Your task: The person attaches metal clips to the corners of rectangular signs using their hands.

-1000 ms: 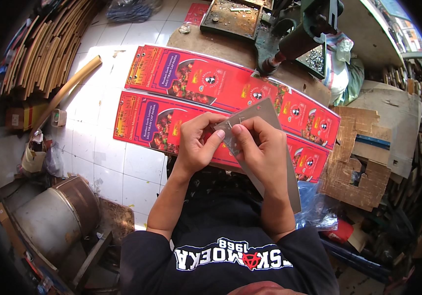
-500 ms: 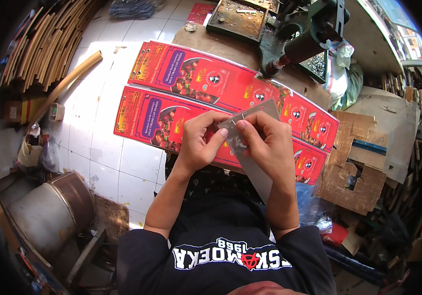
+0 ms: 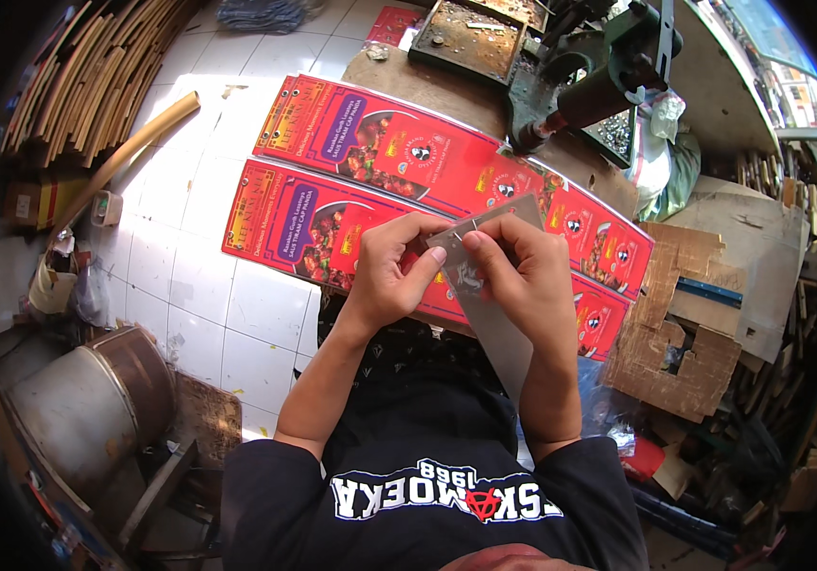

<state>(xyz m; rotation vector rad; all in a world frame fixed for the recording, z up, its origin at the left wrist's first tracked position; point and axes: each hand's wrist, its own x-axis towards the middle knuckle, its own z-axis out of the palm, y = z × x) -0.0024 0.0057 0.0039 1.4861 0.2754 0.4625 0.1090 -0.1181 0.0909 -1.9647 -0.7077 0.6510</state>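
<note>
The left hand [image 3: 391, 276] and the right hand [image 3: 537, 276] are both pinching a grey sheet [image 3: 489, 328] by one corner, thumbs on top and close together, and are holding it over the red printed boards [image 3: 456, 171], its length slanting down toward the dark shirt [image 3: 408, 409]. A second ago the sheet's outer edge was showing past the right forearm [image 3: 551, 390]; now the forearm is hiding it, so the lower part is lying more inward. The pinch itself is hardly changing, while a shiny patch [image 3: 466, 276] below the right thumb is showing more plainly; whether it is loose film or part of the sheet, I cannot tell. The work, I judge, is staying at that corner, with the fingertips doing something fine, and the sheet is not yet resting on the boards.
</note>
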